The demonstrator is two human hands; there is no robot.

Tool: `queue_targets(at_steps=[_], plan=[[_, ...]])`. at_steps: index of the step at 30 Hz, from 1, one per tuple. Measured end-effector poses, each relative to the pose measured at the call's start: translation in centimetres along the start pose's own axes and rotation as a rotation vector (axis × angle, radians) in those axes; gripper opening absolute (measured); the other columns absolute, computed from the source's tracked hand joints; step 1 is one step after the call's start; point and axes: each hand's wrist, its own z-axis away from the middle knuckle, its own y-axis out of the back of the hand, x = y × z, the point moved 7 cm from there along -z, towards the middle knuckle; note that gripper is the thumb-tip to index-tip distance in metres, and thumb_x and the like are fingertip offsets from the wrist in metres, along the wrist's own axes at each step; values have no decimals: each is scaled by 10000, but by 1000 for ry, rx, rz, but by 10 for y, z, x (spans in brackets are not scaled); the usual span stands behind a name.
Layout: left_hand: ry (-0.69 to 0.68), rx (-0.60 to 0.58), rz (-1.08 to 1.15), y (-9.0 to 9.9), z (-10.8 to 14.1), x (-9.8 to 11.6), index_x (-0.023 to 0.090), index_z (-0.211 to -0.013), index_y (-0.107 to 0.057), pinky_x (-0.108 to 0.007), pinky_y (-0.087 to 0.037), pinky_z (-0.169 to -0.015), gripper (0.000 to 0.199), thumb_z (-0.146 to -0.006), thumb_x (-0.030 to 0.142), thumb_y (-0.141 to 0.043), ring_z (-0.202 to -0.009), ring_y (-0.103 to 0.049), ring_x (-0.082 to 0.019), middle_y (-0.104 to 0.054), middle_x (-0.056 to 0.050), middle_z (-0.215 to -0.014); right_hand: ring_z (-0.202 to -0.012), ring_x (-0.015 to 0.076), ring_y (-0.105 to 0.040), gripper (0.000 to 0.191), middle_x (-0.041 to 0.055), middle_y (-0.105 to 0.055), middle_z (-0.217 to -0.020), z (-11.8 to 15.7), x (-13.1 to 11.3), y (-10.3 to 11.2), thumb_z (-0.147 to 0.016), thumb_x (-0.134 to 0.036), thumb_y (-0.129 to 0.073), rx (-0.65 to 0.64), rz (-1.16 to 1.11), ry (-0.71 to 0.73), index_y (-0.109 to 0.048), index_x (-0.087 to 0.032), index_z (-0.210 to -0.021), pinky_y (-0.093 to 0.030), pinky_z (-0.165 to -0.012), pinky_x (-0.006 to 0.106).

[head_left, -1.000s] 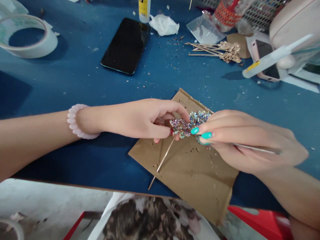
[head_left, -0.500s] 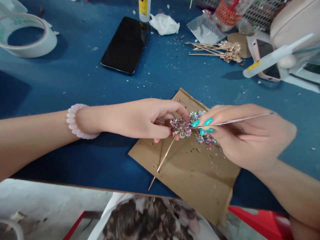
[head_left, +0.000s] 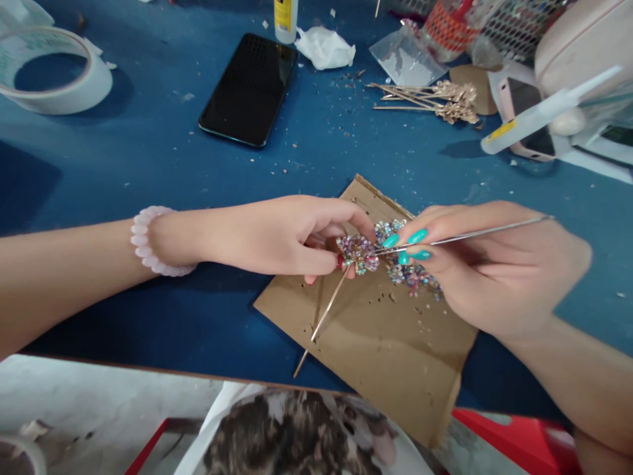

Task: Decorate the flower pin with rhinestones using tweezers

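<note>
My left hand (head_left: pixel 287 234), a pale beaded bracelet on its wrist, pinches a jewelled hairpin (head_left: pixel 357 253) by its head of pink, purple and green crystals. The pin's thin gold stick slants down toward me, over a cardboard sheet (head_left: pixel 395 349). In my right hand (head_left: pixel 514 270), with turquoise nails, thin metal tweezers (head_left: pixel 479 231) are gripped between thumb and fingers. Their tips touch or nearly touch the right side of the crystal head. Partly hidden behind the right fingers, more crystal-covered pieces (head_left: pixel 418 280) lie on the cardboard.
A black phone (head_left: pixel 250 89) lies beyond my hands. Farther back are a glue bottle (head_left: pixel 285 20), crumpled tissue (head_left: pixel 325 48) and gold hairpin sticks (head_left: pixel 445 102). A tape roll (head_left: pixel 74 95) is at left; a white applicator tube (head_left: pixel 534 119) juts in at right. The blue table's edge runs nearest me.
My right hand and the tweezers have shifted slightly to the right and tilted a little. The left hand and hairpin have stayed almost still.
</note>
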Motion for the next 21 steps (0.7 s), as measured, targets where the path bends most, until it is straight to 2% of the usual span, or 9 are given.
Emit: queue_targets(at_steps=[3, 7, 12, 21], plan=[[5, 1, 5, 0, 0, 0, 200, -1164, -506, -135, -486, -569, 379, -806, 77, -498, -663, -610, -60, -687, 5, -978, -728, 170, -702, 194, -3, -745, -840, 0, -1, 1, -780, -95, -694, -8, -14, 39, -686, -241, -909, -565, -600, 293], [-10, 13, 9, 0, 0, 0, 206, -1161, -514, -139, -481, -576, 380, -803, 80, -505, -666, -600, -60, -685, 8, -990, -750, 157, -706, 274, -12, -743, -854, 0, -3, -3, -764, -37, -671, -71, -13, 77, -678, -254, -932, -558, -603, 276], [9, -6, -3, -1, 0, 0, 186, -1188, -496, -170, -488, -599, 394, -803, 99, -500, -708, -613, -83, -682, -18, -1014, -788, 136, -702, 322, 14, -739, -867, -3, -9, -5, -729, 47, -670, -100, -58, 146, -671, -195, -942, -562, -654, 247], [11, 3, -5, -1, 0, 1, 191, -1164, -509, -146, -466, -579, 324, -845, 138, -489, -698, -610, -74, -681, -12, -991, -817, 117, -692, 293, -41, -724, -900, 0, -7, -6, -796, -4, -646, -110, -20, 101, -660, -242, -966, -570, -696, 263]])
